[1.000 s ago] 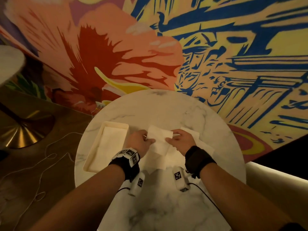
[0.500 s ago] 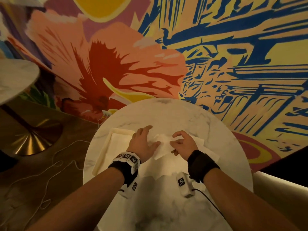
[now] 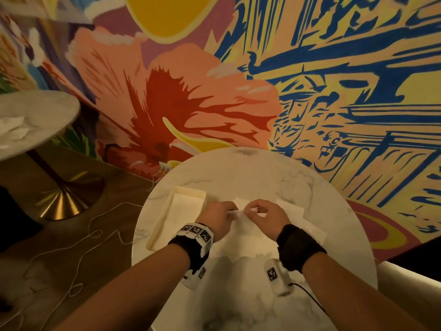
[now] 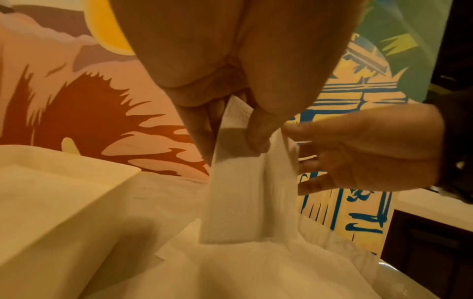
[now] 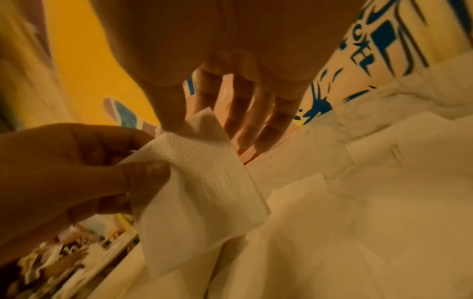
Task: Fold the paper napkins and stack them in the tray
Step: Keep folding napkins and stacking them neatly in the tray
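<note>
A folded white napkin (image 3: pixel 241 217) hangs between my two hands above the round marble table (image 3: pixel 238 168). My left hand (image 3: pixel 220 217) pinches its upper left edge between thumb and fingers (image 4: pixel 258 131), and the folded strip (image 4: pixel 240 182) droops below them. My right hand (image 3: pixel 265 215) pinches the top right corner (image 5: pixel 202 119) with thumb and forefinger, the other fingers straight. The cream tray (image 3: pixel 191 191) lies just left of my left hand, with flat napkins in it. In the left wrist view its wall (image 4: pixel 64 192) is close by.
Several loose napkins (image 3: pixel 293 211) are spread on the table under and right of my hands, also in the right wrist view (image 5: pixel 358 202). A second marble table (image 3: pixel 35 111) with crumpled paper stands at far left on a brass base (image 3: pixel 62 201). A white cord (image 3: pixel 83 235) trails over the floor.
Half a second ago my hands pressed the napkin down on the table. Now both pinch it and hold it lifted off the pile. The head view has tilted up slightly.
</note>
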`<state>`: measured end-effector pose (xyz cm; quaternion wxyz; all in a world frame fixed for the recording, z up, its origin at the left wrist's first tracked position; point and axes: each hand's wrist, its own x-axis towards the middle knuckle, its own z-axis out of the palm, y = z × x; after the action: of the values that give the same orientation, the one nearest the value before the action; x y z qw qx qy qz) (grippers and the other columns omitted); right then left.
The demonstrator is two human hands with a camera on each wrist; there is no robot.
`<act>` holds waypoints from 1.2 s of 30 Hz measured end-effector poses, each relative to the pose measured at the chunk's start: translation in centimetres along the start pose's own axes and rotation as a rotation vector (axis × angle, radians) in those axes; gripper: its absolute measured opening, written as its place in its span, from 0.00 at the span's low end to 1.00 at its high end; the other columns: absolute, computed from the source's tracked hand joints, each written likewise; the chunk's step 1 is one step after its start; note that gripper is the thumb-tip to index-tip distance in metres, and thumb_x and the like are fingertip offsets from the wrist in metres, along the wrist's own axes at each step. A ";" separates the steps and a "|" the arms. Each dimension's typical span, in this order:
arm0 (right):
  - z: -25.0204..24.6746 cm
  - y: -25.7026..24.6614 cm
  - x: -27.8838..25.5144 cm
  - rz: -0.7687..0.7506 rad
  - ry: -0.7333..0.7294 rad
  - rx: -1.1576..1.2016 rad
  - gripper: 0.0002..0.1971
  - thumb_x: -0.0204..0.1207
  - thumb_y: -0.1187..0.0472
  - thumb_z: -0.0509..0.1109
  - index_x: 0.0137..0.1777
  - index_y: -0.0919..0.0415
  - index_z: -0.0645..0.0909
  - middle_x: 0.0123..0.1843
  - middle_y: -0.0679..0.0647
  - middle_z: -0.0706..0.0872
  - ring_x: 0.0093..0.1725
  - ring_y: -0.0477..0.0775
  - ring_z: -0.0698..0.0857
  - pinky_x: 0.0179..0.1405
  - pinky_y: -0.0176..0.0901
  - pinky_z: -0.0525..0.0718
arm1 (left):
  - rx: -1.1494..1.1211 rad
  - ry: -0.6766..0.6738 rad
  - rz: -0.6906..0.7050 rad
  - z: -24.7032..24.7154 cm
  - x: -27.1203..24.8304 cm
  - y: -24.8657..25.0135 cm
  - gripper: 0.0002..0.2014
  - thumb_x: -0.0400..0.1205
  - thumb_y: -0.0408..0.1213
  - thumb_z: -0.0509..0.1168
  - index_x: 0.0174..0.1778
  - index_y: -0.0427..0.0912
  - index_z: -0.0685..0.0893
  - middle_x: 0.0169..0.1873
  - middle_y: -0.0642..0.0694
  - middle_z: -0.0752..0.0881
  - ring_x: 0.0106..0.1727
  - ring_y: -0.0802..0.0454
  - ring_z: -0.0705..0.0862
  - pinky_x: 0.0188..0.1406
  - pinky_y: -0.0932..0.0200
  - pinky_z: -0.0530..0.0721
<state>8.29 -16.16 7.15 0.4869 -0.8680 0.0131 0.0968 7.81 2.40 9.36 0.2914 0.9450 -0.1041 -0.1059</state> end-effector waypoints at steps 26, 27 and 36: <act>5.6 -4.3 3.1 -0.012 0.005 0.076 0.02 0.78 0.60 0.75 0.46 0.55 0.89 0.45 0.51 0.88 0.44 0.54 0.87 0.43 0.45 0.89 | -0.294 0.069 -0.252 -4.1 -2.5 -7.9 0.17 0.79 0.40 0.75 0.59 0.49 0.77 0.42 0.45 0.90 0.42 0.48 0.86 0.37 0.62 0.79; 6.2 -4.7 3.4 -0.045 -0.006 0.002 0.02 0.77 0.59 0.75 0.46 0.54 0.88 0.44 0.49 0.88 0.44 0.51 0.86 0.45 0.43 0.87 | -0.284 0.066 -0.265 -4.5 -2.8 -8.6 0.17 0.79 0.40 0.75 0.59 0.49 0.77 0.44 0.45 0.90 0.44 0.48 0.85 0.38 0.61 0.80; 12.1 -8.5 5.5 -0.093 -0.162 -0.344 0.05 0.80 0.59 0.70 0.47 0.55 0.88 0.46 0.50 0.88 0.49 0.52 0.85 0.53 0.41 0.82 | -0.284 0.091 -0.427 -7.1 -5.4 -15.5 0.15 0.80 0.39 0.74 0.60 0.53 0.81 0.45 0.53 0.88 0.47 0.53 0.87 0.44 0.60 0.82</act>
<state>12.76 -1.00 7.19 0.3346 -0.9275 -0.0830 0.1444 6.58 20.05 6.95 0.3968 0.8989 0.1271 -0.1359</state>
